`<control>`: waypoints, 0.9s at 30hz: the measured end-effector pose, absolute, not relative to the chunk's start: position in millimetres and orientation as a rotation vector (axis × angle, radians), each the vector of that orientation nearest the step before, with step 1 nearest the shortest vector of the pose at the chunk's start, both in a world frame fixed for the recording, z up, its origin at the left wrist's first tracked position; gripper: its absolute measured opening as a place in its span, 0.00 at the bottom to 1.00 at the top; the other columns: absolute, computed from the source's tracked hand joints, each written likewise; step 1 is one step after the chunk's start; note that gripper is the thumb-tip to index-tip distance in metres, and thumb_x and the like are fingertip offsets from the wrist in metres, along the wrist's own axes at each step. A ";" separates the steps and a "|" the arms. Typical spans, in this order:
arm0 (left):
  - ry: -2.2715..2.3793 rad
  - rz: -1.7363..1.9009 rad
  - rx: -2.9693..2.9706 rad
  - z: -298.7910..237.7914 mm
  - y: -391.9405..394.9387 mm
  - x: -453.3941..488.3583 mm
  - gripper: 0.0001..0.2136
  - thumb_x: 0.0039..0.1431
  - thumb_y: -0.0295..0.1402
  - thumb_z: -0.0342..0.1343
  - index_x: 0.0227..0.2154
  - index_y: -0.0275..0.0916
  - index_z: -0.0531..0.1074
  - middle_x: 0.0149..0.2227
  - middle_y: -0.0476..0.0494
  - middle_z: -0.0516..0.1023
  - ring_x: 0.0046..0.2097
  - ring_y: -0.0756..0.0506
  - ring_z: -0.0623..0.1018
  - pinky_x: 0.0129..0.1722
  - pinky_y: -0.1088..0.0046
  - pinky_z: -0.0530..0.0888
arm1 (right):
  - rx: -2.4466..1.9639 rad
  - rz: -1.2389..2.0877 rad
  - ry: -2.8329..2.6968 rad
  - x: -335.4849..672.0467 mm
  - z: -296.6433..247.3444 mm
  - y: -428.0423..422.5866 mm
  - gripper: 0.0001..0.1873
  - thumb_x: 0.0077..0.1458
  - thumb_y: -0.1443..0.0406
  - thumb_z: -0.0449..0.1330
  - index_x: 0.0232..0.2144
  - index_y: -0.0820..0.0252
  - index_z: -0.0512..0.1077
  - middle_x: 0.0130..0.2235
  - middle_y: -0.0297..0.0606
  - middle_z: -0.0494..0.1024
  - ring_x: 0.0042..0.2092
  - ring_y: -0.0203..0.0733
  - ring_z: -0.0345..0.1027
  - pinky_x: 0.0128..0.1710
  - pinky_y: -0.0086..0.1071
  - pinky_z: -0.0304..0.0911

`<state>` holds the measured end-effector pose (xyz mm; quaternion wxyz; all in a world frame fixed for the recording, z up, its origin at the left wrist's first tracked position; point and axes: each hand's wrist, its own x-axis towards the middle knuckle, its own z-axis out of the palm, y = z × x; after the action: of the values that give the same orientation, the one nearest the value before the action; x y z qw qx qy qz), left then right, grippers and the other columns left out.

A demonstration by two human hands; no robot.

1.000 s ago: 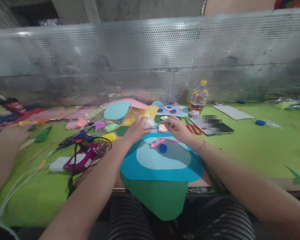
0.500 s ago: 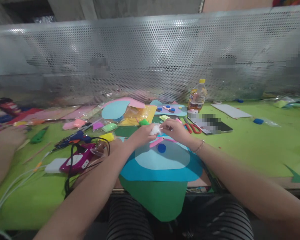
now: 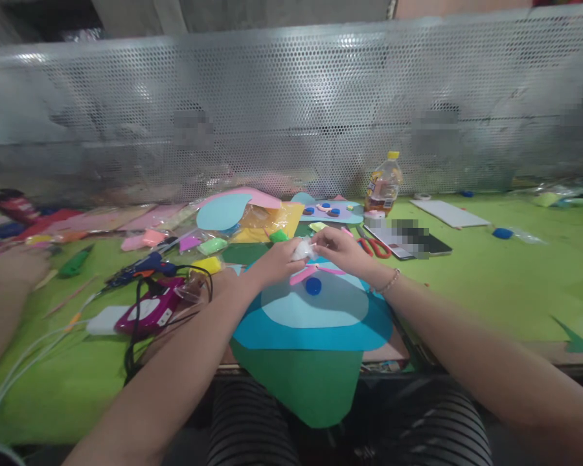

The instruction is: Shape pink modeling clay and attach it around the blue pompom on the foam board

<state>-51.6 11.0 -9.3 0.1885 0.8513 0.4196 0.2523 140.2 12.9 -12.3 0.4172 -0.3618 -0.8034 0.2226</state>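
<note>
My left hand point(image 3: 282, 260) is closed around a small crumpled white lump point(image 3: 305, 249), which looks like soft clay in clear plastic. From the other side, the fingertips of my right hand point(image 3: 337, 247) pinch at its edge. Both hands hover over layered cut paper: a pale blue oval point(image 3: 315, 307) on a darker blue sheet point(image 3: 257, 338), with a green sheet point(image 3: 311, 388) beneath that hangs past the table edge. On the pale oval lie a blue clay disc point(image 3: 313, 287) and pink strips point(image 3: 303, 275) joined in a shallow V.
Left of my arms are a glue gun point(image 3: 143, 268), a purple power strip point(image 3: 153, 309) and cables. Scissors point(image 3: 375, 247), a bottle point(image 3: 383, 188) and a dark flat device point(image 3: 427, 239) are to the right. Another person's hand point(image 3: 22, 265) rests far left. A perforated metal panel point(image 3: 291, 116) stands behind.
My hands stay almost in place around the white lump, with the right fingers shifted slightly. The view has tilted a little.
</note>
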 end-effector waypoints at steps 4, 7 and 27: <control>1.202 0.696 2.380 -8.8 8.5 -50.2 0.08 0.51 0.36 0.49 0.32 0.38 0.65 0.31 0.47 0.71 0.33 0.46 0.70 0.31 0.72 0.62 | -0.862 0.519 -2.035 141.5 -14.7 17.4 0.05 0.51 0.64 0.56 0.30 0.59 0.70 0.30 0.36 0.69 0.31 0.36 0.62 0.30 0.30 0.59; 1.198 0.680 2.368 -10.1 8.2 -49.0 0.08 0.51 0.37 0.50 0.31 0.38 0.65 0.31 0.47 0.71 0.33 0.46 0.71 0.30 0.73 0.62 | -0.826 0.483 -2.050 142.1 -16.2 19.9 0.04 0.50 0.65 0.57 0.25 0.59 0.70 0.29 0.35 0.68 0.31 0.36 0.62 0.30 0.31 0.58; 1.230 0.745 2.315 -13.0 8.2 -45.0 0.09 0.50 0.38 0.51 0.31 0.38 0.67 0.28 0.49 0.71 0.29 0.48 0.68 0.28 0.74 0.61 | -0.979 0.428 -1.968 138.5 -10.7 13.5 0.09 0.54 0.62 0.52 0.24 0.59 0.64 0.24 0.32 0.66 0.27 0.34 0.57 0.27 0.29 0.53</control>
<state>-45.0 8.2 -13.0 0.2064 0.8311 0.4417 0.2675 138.5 13.5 -10.7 0.4358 -0.3935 -0.7910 0.1721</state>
